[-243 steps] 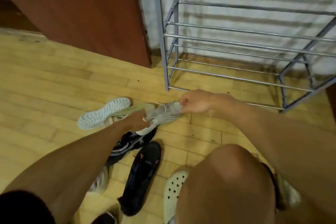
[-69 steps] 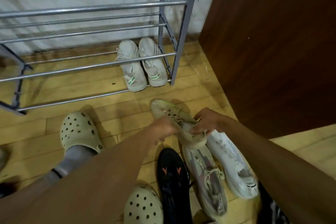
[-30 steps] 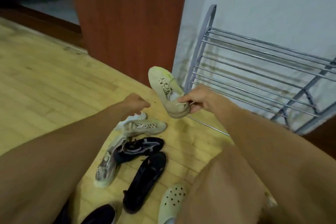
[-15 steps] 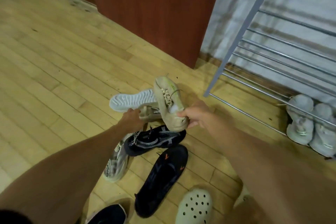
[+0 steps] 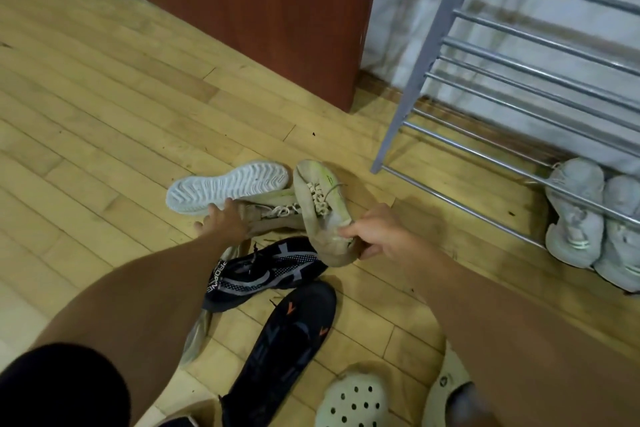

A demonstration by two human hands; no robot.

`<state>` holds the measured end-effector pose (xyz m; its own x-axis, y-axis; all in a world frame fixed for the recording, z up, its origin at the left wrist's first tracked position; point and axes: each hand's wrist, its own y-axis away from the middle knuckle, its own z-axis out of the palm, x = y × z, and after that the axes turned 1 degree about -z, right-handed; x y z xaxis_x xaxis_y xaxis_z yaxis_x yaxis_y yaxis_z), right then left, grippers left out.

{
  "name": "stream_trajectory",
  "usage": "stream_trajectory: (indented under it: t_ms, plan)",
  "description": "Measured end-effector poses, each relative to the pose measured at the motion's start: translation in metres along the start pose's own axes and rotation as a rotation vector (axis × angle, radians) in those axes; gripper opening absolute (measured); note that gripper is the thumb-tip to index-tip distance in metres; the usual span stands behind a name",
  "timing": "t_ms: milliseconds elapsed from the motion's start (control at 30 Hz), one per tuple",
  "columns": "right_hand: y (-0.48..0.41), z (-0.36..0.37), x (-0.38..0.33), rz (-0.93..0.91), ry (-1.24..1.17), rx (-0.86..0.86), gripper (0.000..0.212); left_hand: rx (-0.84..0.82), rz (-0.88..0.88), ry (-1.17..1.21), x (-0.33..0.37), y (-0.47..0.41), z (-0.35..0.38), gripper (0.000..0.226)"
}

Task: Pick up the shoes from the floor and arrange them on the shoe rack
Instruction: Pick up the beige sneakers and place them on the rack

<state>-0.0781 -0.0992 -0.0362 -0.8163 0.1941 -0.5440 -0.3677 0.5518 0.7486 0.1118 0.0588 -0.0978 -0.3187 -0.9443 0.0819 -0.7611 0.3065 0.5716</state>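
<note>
My right hand (image 5: 377,236) grips a beige sneaker (image 5: 322,211) by its heel, toe pointing away, just above the floor pile. My left hand (image 5: 223,222) rests with spread fingers on a second beige sneaker (image 5: 273,211) lying on its side on the floor. A white-soled shoe (image 5: 228,189) lies sole-up behind it. A black and grey sneaker (image 5: 263,274) and a black shoe with orange marks (image 5: 284,347) lie nearer me. A grey metal shoe rack (image 5: 412,80) stands at right, with a pair of pale grey sneakers (image 5: 588,222) on its bottom rails.
A red-brown wooden cabinet (image 5: 259,10) stands on the wooden floor left of the rack. Pale perforated clogs (image 5: 353,399) are on my feet at the bottom. Another pale shoe (image 5: 195,336) pokes out under my left forearm.
My left hand has come down onto the second beige sneaker on the floor. My right hand keeps its hold on the first beige sneaker, slightly lower and nearer the pile.
</note>
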Motion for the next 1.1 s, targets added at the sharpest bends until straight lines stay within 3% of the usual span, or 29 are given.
stream_trajectory:
  t_ms: [333,467,633,867,967,1100]
  plan:
    - [0.033,-0.015,0.023,0.01,-0.086,-0.009,0.046,0.117,0.077,0.209,-0.012,0.029,-0.002,0.038]
    - [0.049,-0.025,0.03,0.022,-0.13,0.011,0.053,-0.039,0.155,0.168,0.006,0.053,-0.032,0.028]
    - [0.075,-0.046,0.045,0.065,-0.23,0.007,0.045,-0.255,0.085,0.587,0.033,0.082,-0.051,0.02]
    - [0.079,-0.091,0.07,0.155,-0.423,0.104,0.05,-0.494,0.103,0.702,0.092,0.118,-0.02,0.024]
    - [0.067,-0.113,0.084,0.174,-0.466,0.162,0.046,-0.528,0.111,0.763,0.129,0.119,0.003,0.038]
    - [0.032,-0.14,0.1,0.147,-0.511,0.282,0.041,-0.507,0.127,0.88,0.181,0.108,0.028,0.027]
